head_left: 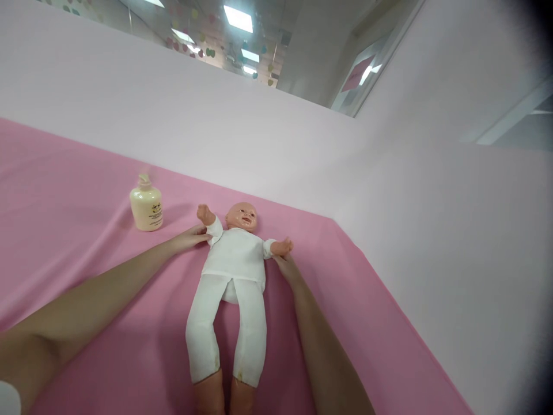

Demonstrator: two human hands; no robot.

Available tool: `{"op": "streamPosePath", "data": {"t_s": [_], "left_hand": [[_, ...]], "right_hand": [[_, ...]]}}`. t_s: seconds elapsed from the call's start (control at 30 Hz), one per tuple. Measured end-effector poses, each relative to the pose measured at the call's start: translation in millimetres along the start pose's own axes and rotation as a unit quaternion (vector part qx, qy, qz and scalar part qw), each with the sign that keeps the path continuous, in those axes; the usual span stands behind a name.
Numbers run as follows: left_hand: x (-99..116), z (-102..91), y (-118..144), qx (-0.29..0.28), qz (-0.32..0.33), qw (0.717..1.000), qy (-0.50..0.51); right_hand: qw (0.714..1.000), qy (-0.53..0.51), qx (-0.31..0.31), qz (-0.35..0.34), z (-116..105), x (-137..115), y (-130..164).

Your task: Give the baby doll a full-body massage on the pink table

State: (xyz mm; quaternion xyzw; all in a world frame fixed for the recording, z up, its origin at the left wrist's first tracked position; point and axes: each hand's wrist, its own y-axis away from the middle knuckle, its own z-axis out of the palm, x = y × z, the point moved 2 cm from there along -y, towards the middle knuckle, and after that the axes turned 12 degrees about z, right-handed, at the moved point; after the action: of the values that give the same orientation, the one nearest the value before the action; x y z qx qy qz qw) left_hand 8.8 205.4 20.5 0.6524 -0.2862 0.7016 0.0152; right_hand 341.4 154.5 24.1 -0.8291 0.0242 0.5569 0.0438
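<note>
Pinching, it seems, left hand (192,236) and right hand (286,266) grip the sleeves of white-clothed plastic baby doll (233,271) mid pink sheet (64,230); cream pump bottle (147,207) near far edge.

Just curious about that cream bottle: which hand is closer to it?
Left. The left hand lies just right of the bottle, at the doll's sleeve; the right hand is beyond the doll, farther off.

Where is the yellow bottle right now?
In the head view, the cream-yellow plastic pump bottle stands upright on the pink cloth, to the left of the baby doll in white clothes, just beyond the left hand.
</note>
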Motion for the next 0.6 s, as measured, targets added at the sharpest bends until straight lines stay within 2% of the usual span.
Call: {"op": "streamPosePath", "data": {"t_s": [0.1, 0.2, 0.43, 0.6], "left_hand": [[-5, -0.3, -2, 0.026, -0.001, 1.0, -0.007], [-12, -1.6, -4, 0.031, -0.002, 0.997, -0.069], [-15, -3.6, -4, 0.047, 0.051, 0.98, -0.184], [-20, -5.0, -3, 0.058, 0.075, 0.959, -0.268]], "right_hand": [[1.0, -0.008, 0.013, 0.027, 4, -5, 2], [0.999, -0.002, 0.035, 0.039, 8, -9, 6], [0.994, 0.021, 0.098, -0.053, 17, -19, 10], [0.99, 0.066, 0.12, -0.025, 20, -12, 6]]}}
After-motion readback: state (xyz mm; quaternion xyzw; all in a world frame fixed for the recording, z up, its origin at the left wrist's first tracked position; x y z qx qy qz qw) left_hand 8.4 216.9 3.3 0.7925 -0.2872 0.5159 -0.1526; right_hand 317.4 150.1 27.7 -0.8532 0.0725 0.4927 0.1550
